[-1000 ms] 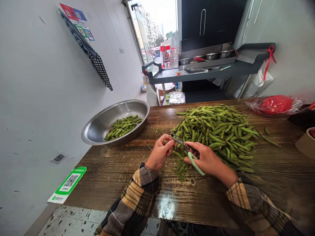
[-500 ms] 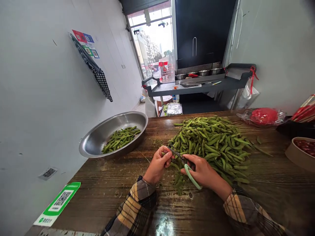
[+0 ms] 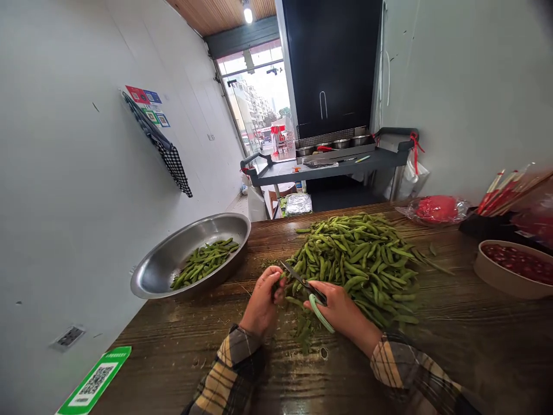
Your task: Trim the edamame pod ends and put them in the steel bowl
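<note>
"Brown, grained wood comes first. What sits at the near side of that surface (image 3: pixel 164 357)?"

"A green and white card (image 3: pixel 95 380) with a square printed code, over on the left. Two plaid sleeves (image 3: pixel 231 363) reach in beside it."

"And the hands?"

"The left hand (image 3: pixel 262 297) is curled, thumb and fingertips pinching a green pod (image 3: pixel 283 276), mostly hidden. The right hand (image 3: pixel 334 305) is wrapped round the pale green handle of some scissors (image 3: pixel 305 282); the blades point toward the left fingertips. I can't tell whether they're parted."

"Anything under them?"

"Green leafy scraps (image 3: pixel 305 331) on the wood, and just beyond, a broad pile of pods (image 3: pixel 358 259). More pods (image 3: pixel 205 262) lie in the metal basin (image 3: pixel 158 274) at the left."

"On the right?"

"A tan bowl (image 3: pixel 510 276) with dark red contents, then a red bundle (image 3: pixel 438 208) in clear plastic, past the pile."

"Farther back?"

"A dark grey cart (image 3: pixel 276 177) carrying metal containers (image 3: pixel 341 143) stands beyond the surface. Behind it are a tall black panel (image 3: pixel 332 63) and, to its left, a glass doorway (image 3: pixel 254 98) onto a street."
</note>
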Demonstrator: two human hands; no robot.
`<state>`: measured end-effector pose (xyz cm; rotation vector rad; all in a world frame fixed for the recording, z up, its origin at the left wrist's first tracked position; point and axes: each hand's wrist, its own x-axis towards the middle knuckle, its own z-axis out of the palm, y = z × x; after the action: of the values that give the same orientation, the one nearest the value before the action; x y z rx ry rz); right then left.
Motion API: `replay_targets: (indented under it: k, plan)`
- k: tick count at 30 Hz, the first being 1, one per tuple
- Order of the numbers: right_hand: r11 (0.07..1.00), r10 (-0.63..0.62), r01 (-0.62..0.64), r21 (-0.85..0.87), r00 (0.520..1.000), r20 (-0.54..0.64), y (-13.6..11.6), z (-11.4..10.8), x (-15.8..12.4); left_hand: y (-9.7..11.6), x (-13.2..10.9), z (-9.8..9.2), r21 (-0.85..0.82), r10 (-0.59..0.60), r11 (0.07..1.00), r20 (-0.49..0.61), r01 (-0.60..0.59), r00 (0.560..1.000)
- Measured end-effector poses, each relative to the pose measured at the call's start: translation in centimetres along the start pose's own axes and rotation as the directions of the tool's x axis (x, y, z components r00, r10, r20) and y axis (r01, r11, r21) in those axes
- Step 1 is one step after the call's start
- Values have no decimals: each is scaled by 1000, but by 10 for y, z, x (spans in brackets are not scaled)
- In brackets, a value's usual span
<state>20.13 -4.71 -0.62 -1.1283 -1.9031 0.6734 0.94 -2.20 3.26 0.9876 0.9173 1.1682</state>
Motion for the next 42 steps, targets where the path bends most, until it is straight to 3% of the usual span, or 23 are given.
replay_targets:
  k: [3, 6, 7, 9, 11, 12, 13, 15, 17, 19, 22, 25, 29, 34, 42]
  plan:
    - [1000, 8, -9, -17, 999, -48, 4, 2, 1, 30, -2, -1, 88, 130, 989, -86, -123, 988]
    - [999, 0, -3, -35, 998, -69, 7, 3, 2, 70, 0, -11, 321, 344, 906, -182, -274, 921]
    - [999, -1, -2, -42, 997, -73, 8, 2, 2, 84, 2, -18, 443, 431, 843, -214, -306, 877]
    - [999, -1, -3, -49, 997, -80, 7, 1, 2, 109, 10, -37, 704, 620, 648, -266, -290, 738]
    - [999, -5, 1, -46, 996, -86, 6, -1, 2, 130, 19, -62, 905, 742, 407, -250, -122, 622]
    - [999, -8, 4, -42, 996, -88, 5, -1, 3, 138, 23, -76, 957, 760, 289, -215, -23, 614]
    - [999, -9, 5, -38, 996, -91, 5, -2, 3, 144, 27, -89, 984, 755, 170, -162, 50, 635]
    - [1000, -4, 2, -28, 995, -97, 3, -2, 3, 146, 30, -109, 995, 674, -29, -54, 99, 737]
    - [1000, 10, -11, -10, 994, -105, 3, -2, 4, 138, 30, -114, 989, 573, -132, 16, 73, 820]
    - [999, 27, -25, 20, 993, -114, 2, -2, 5, 121, 27, -101, 986, 505, -167, 90, -4, 858]
    - [997, 60, -51, 61, 986, -153, 3, -4, 6, 86, 24, -58, 970, 388, -181, 223, -163, 894]
    - [995, 80, -62, 83, 969, -233, 4, -7, 7, 48, 23, -11, 958, 273, -164, 274, -236, 922]
    - [992, 85, -55, 113, 958, -275, 4, -11, 8, 5, 26, 28, 944, 164, -129, 323, -305, 932]
    - [986, 111, -77, 148, 965, -239, 3, -10, 8, -24, 28, 43, 929, 94, -75, 368, -362, 925]
    - [988, 91, -59, 141, 968, -234, 1, -9, 8, -29, 25, 40, 915, 93, 67, 392, -399, 915]
